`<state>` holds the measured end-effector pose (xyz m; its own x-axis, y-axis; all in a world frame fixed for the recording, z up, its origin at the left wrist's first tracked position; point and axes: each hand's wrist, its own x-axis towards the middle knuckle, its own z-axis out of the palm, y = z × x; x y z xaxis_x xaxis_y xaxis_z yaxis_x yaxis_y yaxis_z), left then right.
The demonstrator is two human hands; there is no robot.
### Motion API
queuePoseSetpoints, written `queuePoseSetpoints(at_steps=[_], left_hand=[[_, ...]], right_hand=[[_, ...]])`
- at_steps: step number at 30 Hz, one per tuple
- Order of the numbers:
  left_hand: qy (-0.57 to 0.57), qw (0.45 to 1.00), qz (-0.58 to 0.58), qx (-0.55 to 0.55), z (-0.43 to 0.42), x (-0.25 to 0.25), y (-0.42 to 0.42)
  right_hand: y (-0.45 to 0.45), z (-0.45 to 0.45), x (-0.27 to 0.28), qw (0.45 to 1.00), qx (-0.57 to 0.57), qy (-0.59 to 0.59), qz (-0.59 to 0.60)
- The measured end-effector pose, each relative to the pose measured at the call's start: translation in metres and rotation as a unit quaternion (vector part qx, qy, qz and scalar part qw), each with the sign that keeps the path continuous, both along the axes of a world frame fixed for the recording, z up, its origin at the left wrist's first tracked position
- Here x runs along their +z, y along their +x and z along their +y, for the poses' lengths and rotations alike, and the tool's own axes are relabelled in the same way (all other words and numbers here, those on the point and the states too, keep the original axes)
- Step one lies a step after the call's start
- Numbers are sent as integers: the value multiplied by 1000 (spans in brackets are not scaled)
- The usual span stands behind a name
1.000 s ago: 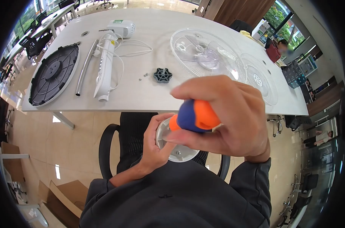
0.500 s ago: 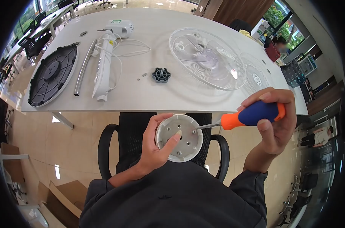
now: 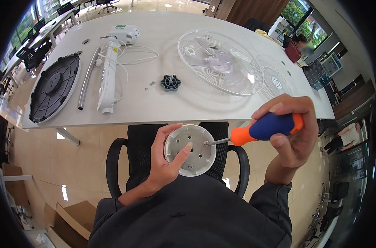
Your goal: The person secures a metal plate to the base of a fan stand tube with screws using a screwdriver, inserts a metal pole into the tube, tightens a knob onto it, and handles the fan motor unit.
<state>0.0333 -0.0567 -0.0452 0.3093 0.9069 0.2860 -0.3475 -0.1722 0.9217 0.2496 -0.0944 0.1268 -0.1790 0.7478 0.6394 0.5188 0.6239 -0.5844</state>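
Note:
My left hand (image 3: 166, 155) holds a round white plastic part (image 3: 199, 165) by its left side, the thumb lying across its inner face, which has several holes and screws. Over on the right, my right hand (image 3: 295, 132) grips the handle of an orange and blue screwdriver (image 3: 267, 126). The screwdriver's shaft points left, and its tip meets a screw near the right side of the white part. Beyond them on the table lie a dark star-shaped knob (image 3: 170, 83) and a few small screws (image 3: 149, 86).
The white table (image 3: 134, 111) bears a black round base (image 3: 54, 84), a metal tube (image 3: 88, 78), a white column (image 3: 108, 78), a motor housing (image 3: 128, 34) and a clear fan cage (image 3: 221, 64). A chair (image 3: 113, 165) stands below; two people are at the right.
My right hand first swung right, away from over the white part, uncovering it and the screwdriver shaft. Since then both hands and the part have shifted slightly left in view.

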Motion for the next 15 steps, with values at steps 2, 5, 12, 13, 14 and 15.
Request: queuePoseSetpoints(at_steps=[2,5,12,13,14,15], left_hand=[[0,1000,-1,0,0,0,0],[-2,1000,-3,0,-1,-1,1],[5,1000,3,2,0,0,0],[7,1000,5,1,0,-1,1],[8,1000,6,-1,-1,0,1],[7,1000,5,4,-1,1,2]], right_hand=[[0,1,2,1000,3,22,4],[1,4,4,1000,-3,25,-4],[3,7,5,998,22,20,-57],[3,7,6,997,37,19,-66],[2,9,6,997,35,20,-65],[-3,11,5,997,46,31,-52]])
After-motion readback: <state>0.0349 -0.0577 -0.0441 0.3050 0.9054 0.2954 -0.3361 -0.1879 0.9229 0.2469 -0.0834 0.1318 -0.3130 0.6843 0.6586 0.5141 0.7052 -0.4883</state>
